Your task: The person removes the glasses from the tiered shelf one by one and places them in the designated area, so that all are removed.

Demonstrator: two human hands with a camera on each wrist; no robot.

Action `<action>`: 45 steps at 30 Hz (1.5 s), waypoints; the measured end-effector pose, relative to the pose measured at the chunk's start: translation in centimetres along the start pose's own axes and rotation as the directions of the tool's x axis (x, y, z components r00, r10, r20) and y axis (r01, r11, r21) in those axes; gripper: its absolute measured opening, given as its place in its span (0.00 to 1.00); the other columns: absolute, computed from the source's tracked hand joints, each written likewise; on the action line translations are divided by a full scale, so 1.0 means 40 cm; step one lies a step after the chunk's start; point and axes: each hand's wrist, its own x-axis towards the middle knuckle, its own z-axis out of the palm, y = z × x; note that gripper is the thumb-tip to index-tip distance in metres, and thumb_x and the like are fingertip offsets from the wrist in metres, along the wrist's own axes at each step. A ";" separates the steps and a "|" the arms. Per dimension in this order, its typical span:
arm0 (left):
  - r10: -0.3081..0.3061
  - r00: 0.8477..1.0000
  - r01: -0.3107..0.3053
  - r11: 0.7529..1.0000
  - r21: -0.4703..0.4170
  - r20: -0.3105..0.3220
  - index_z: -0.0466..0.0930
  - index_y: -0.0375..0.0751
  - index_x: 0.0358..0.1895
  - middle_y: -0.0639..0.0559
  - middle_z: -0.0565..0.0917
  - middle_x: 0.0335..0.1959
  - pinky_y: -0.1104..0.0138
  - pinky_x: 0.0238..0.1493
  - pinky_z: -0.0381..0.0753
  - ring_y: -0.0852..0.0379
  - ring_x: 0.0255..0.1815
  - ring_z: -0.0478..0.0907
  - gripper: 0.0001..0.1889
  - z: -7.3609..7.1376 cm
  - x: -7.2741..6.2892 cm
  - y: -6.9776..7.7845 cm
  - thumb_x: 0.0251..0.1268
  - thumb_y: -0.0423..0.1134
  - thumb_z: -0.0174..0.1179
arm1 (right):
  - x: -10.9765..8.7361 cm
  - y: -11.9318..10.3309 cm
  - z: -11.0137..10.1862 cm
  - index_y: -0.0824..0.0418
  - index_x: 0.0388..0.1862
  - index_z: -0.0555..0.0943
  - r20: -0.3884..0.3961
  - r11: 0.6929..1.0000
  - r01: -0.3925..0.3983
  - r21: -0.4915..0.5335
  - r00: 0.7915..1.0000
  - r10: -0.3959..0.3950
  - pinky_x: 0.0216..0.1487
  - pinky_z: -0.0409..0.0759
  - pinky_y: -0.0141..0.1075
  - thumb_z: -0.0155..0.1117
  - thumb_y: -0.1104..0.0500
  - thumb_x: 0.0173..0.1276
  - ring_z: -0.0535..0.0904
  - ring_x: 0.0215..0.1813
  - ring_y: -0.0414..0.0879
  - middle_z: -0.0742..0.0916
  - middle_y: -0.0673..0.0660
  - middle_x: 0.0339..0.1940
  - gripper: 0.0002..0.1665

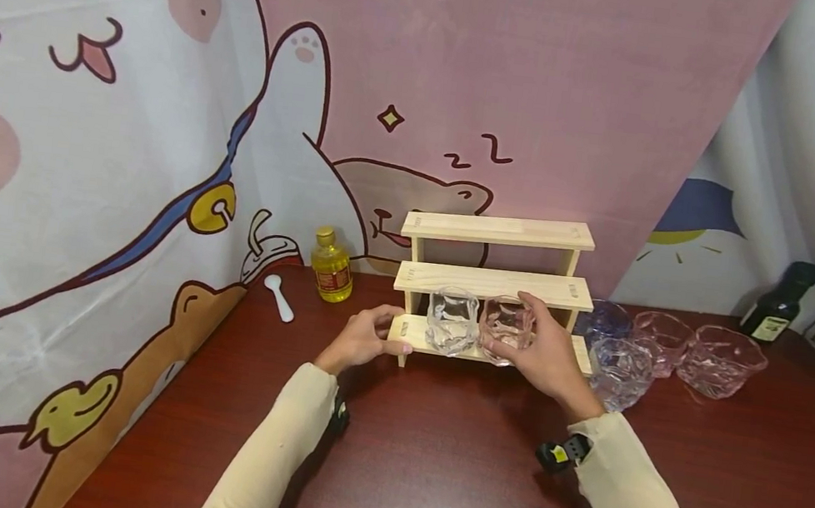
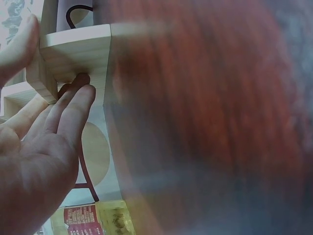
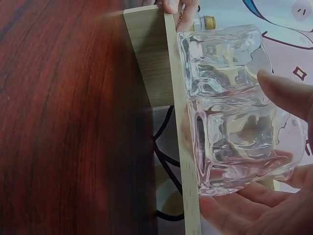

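A three-tier wooden shelf rack (image 1: pixel 493 283) stands on the table against the cloth backdrop. Its lowest board carries a clear wavy glass (image 1: pixel 452 323) with a pink-tinted glass (image 1: pixel 508 320) right beside it. My right hand (image 1: pixel 553 356) grips the pink-tinted glass, thumb at the front and fingers round its right side. In the right wrist view, the base of that glass (image 3: pixel 234 147) is at the board and the two glasses sit side by side. My left hand (image 1: pixel 364 338) holds the left end of the lowest board, thumb in front and fingers behind the end.
Right of the rack cluster several more wavy glasses, including a pink one (image 1: pixel 723 363) and a bluish one (image 1: pixel 620 374). A dark green bottle (image 1: pixel 782 303) stands behind them. At left are a small yellow oil bottle (image 1: pixel 332 266) and a white spoon (image 1: pixel 279 298).
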 end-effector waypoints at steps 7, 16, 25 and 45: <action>0.014 1.000 -0.014 1.000 0.015 0.005 0.74 0.39 0.67 0.40 0.80 0.65 0.52 0.64 0.79 0.41 0.66 0.78 0.34 -0.002 -0.001 -0.003 0.54 0.35 0.76 | 0.004 0.000 0.008 0.64 0.76 0.62 -0.029 1.000 0.012 0.018 1.000 -0.012 0.56 0.78 0.59 0.78 0.50 0.57 0.80 0.57 0.65 0.83 0.71 0.57 0.53; 0.014 1.000 -0.014 0.998 0.059 0.010 0.74 0.38 0.67 0.40 0.79 0.66 0.54 0.63 0.81 0.41 0.66 0.78 0.35 -0.003 0.000 0.000 0.54 0.36 0.76 | 0.004 -0.006 0.006 0.62 0.75 0.67 -0.050 0.999 -0.023 0.040 0.998 0.025 0.49 0.79 0.51 0.80 0.48 0.55 0.81 0.53 0.60 0.84 0.70 0.58 0.52; -0.011 1.000 0.010 0.999 0.041 0.011 0.74 0.40 0.66 0.42 0.80 0.65 0.53 0.64 0.80 0.42 0.67 0.78 0.34 0.002 -0.002 -0.002 0.54 0.36 0.76 | -0.011 -0.005 -0.005 0.63 0.75 0.66 -0.050 0.997 -0.040 0.063 0.998 0.043 0.52 0.80 0.56 0.79 0.46 0.56 0.81 0.57 0.64 0.84 0.69 0.57 0.52; 0.002 1.000 -0.003 1.000 0.029 0.011 0.75 0.40 0.66 0.41 0.81 0.63 0.55 0.62 0.82 0.42 0.65 0.79 0.34 -0.007 0.005 -0.002 0.54 0.35 0.76 | -0.039 -0.048 -0.072 0.63 0.76 0.65 -0.041 0.999 0.024 0.044 0.999 -0.022 0.56 0.77 0.59 0.79 0.47 0.57 0.80 0.58 0.65 0.81 0.70 0.64 0.53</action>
